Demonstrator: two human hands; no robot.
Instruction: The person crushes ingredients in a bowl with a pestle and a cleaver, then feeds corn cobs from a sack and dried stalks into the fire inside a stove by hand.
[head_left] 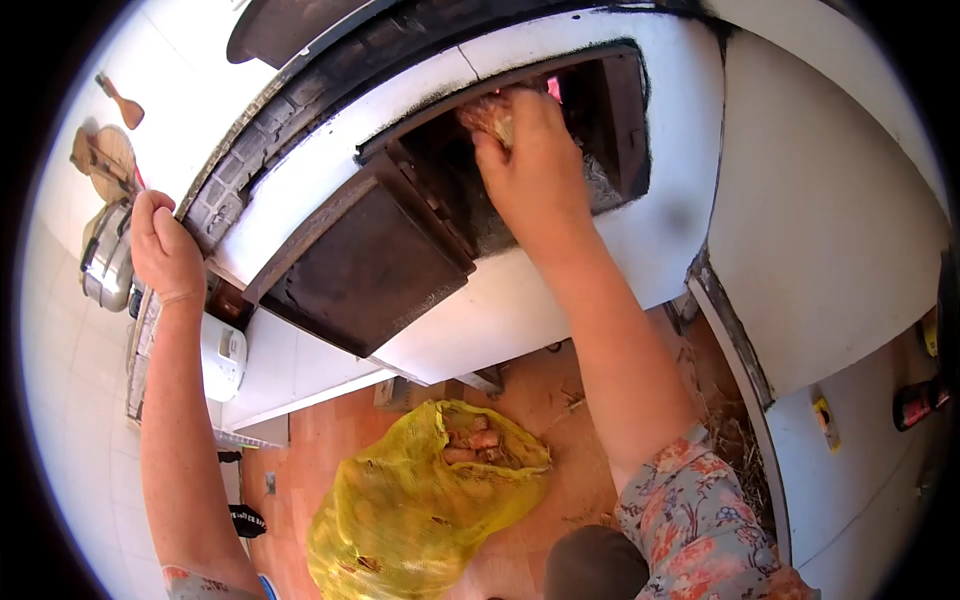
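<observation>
My right hand [535, 165] reaches into the open firebox [605, 185] of a white-sided stove [430, 90]. Its fingers are closed around reddish-brown pieces that look like corn cobs [486, 115]; the fingers partly cover them. A pink-red glow shows just beyond the fingertips, and grey ash lies inside. The dark metal door [365, 260] hangs open to the left of the opening. My left hand [168, 250] is curled over the left end of the stove's top edge. Below, a yellow mesh bag [400, 510] with similar reddish cob pieces [475, 442] in its mouth rests on the floor.
A dark pan [285, 25] sits on the stovetop. Metal pots [105, 260] and a white appliance [222, 357] stand at left, with wooden utensils [122, 105] above. Dry stalks [735, 430] lie at right beside a white panel [830, 200].
</observation>
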